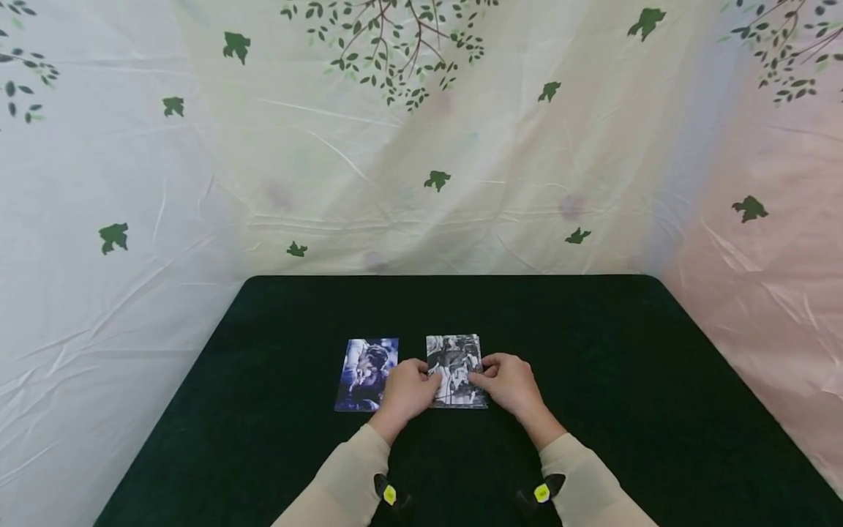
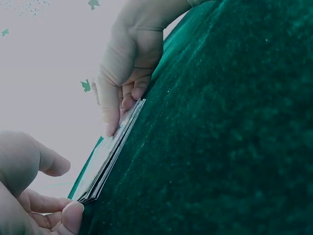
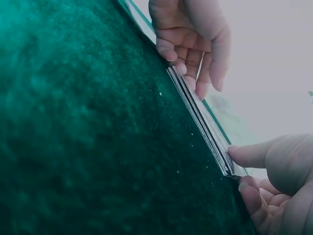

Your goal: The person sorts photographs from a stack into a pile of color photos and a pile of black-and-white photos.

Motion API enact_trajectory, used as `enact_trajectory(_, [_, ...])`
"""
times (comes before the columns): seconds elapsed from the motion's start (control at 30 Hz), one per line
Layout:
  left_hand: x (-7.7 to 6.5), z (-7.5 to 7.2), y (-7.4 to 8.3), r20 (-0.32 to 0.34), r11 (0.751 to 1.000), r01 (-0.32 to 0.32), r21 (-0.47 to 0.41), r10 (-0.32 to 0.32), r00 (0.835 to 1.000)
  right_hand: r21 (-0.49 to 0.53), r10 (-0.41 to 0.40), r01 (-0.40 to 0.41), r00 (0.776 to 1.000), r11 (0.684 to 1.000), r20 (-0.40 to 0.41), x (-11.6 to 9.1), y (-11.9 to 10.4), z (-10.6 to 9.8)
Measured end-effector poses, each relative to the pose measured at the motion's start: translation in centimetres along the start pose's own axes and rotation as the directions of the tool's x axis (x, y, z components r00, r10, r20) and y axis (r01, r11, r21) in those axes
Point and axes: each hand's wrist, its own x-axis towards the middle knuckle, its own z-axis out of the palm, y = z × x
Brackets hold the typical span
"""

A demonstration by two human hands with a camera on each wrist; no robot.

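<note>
A stack of picture cards (image 1: 456, 362), a black-and-white print on top, lies on the dark green table. My right hand (image 1: 516, 382) pinches the stack's right side: the thumb (image 3: 249, 155) presses on the top face and the fingers sit at the edge. At the stack's left edge my left hand (image 1: 407, 389) rests its fingertips; its thumb (image 2: 55, 164) is raised off the top card. Both wrist views show the stack (image 2: 110, 155) edge-on, several thin layers closely squared. A blue-purple picture card (image 1: 362, 373) lies left of the stack, partly covered by my left hand.
The dark green cloth-covered table (image 1: 612, 366) extends around the cards on all sides. Behind and beside it hangs a pale fabric backdrop (image 1: 356, 190) printed with branches and green birds. Black wrist bands with yellow tags are on both sleeves (image 1: 358, 468).
</note>
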Motion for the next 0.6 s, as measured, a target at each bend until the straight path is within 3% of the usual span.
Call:
enact_trajectory(0.33, [-0.05, 0.01, 0.07, 0.010, 1.000, 0.003, 0.016, -0.004, 1.000, -0.017, 0.018, -0.018, 1.000, 1.000, 0.006, -0.02, -0.13, 0.16])
enact_trajectory(0.6, [-0.01, -0.03, -0.11, 0.040, 1.000, 0.012, -0.021, -0.011, 0.999, -0.014, 0.029, -0.028, 0.999, 1.000, 0.026, 0.01, -0.26, 0.08])
